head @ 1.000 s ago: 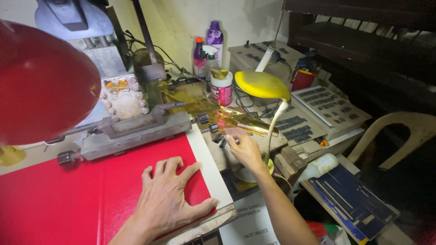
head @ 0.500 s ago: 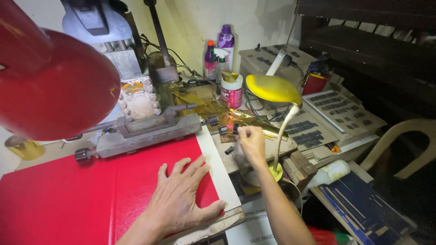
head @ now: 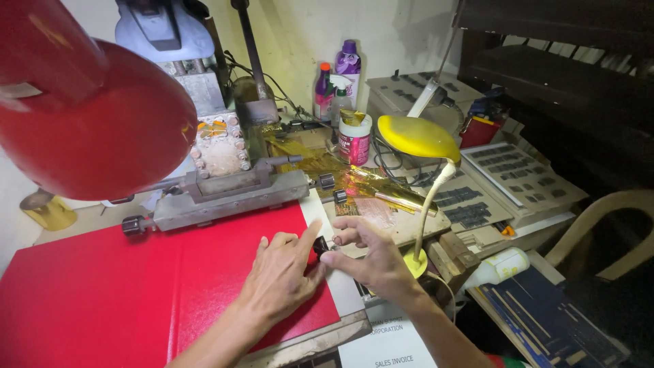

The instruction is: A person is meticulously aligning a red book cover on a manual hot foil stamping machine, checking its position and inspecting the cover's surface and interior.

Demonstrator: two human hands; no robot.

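My left hand rests palm down on the red cover, its index finger stretched toward a small black knob at the cover's right edge. From the right, my right hand pinches that same knob between thumb and fingers. Both hands meet at the knob, just in front of the grey metal press.
A red lamp shade fills the upper left. A yellow gooseneck lamp stands right of my hands. Gold foil sheets, a white jar, spray bottles and trays of metal type crowd the back and right. A chair stands at far right.
My right hand came back from the foil area toward me and closed on the black knob. My left hand slid right, so its finger reaches the knob.
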